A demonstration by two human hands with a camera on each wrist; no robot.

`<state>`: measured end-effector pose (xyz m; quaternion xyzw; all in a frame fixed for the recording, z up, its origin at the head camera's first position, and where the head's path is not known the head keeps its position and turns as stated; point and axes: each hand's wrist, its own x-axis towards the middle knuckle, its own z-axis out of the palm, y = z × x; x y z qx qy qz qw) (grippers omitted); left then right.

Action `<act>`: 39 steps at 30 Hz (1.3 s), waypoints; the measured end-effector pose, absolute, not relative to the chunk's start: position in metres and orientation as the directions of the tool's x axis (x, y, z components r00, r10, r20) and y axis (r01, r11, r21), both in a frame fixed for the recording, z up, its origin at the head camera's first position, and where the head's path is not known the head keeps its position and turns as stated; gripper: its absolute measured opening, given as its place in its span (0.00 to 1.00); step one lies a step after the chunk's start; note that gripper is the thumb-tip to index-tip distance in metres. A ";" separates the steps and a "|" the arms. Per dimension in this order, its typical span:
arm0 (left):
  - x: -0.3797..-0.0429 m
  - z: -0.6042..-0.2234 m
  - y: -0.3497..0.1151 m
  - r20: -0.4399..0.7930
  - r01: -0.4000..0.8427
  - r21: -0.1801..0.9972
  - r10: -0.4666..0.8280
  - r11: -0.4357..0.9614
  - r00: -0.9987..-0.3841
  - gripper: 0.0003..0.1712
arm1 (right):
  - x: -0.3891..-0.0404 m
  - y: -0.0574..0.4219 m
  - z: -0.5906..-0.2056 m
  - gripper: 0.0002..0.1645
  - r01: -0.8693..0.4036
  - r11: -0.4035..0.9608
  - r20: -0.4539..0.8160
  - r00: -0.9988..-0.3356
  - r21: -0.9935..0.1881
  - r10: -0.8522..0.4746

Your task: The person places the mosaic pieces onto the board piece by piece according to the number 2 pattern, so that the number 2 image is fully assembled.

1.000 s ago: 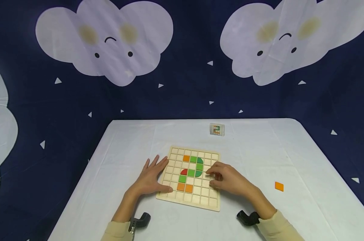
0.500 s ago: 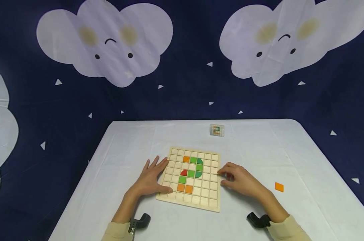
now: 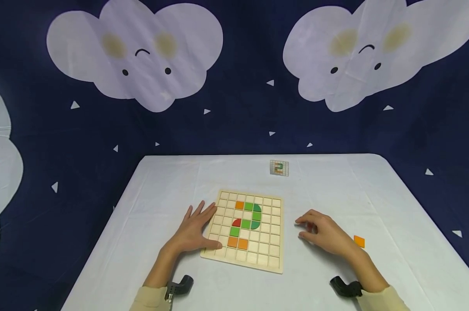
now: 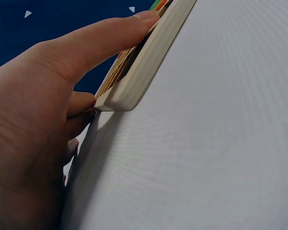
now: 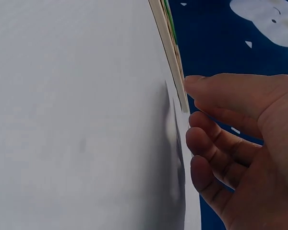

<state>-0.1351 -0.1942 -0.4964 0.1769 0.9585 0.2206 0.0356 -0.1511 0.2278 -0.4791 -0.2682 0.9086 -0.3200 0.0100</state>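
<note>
A square wooden grid board [image 3: 263,248] lies on the table, with green, orange and red pieces set in its cells in a 2-like shape. My left hand [image 3: 191,231] rests at the board's left side, fingers spread against the edge and thumb laid over the near-left cells. In the left wrist view, the thumb [image 4: 101,43] reaches across the board's rim [image 4: 153,62]. To the right of the board, my right hand [image 3: 327,233] hovers over the cloth, fingers loosely bent and holding nothing. A loose orange tile [image 3: 359,241] shows just beyond the right wrist.
A small card [image 3: 279,168] with a coloured 2 on a grid stands toward the back of the table. White cloth [image 3: 180,181] covers the tabletop. Behind hangs a dark blue curtain [image 3: 242,142] with clouds and small triangles.
My right hand has moved right, from over the board's right side to the cloth beside it, near the loose orange tile. The left hand and the pieces have stayed put.
</note>
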 end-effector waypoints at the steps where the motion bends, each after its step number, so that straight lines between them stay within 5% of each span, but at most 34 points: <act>1: -0.135 -0.497 -0.194 0.009 0.323 0.435 0.355 0.840 -0.935 0.69 | -0.151 0.230 -0.480 0.18 -0.481 0.653 0.156 -0.857 -0.585 -0.491; 39: -0.136 -0.498 -0.194 0.013 0.325 0.432 0.355 0.841 -0.935 0.69 | -0.133 0.303 -0.480 0.26 -0.374 0.740 0.244 -0.927 -0.559 -0.285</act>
